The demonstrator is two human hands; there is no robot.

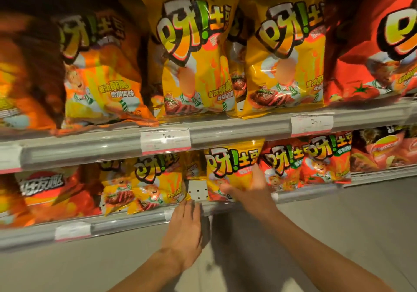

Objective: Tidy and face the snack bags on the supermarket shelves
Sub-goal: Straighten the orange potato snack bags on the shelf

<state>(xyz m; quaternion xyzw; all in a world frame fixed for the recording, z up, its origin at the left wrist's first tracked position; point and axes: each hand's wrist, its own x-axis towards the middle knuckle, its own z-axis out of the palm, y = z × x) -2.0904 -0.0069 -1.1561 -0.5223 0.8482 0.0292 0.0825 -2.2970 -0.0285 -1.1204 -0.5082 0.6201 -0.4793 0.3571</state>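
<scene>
On the lower shelf a small yellow snack bag [228,167] stands upright with its front facing me. My right hand [250,190] grips its lower right part, thumb across the bottom front. My left hand [185,226] hovers with straight fingers at the lower shelf's front rail [126,224], just below a bare white gap [198,190] left of that bag. Two more small yellow bags [140,183] lean left of the gap. Small red bags [304,163] stand to the right.
The upper shelf holds large orange [101,66], yellow [194,57] and red [372,48] snack bags, front out. Price tags [165,140] sit on the upper rail. Red bags of another brand [45,192] fill the lower left. Grey floor lies below.
</scene>
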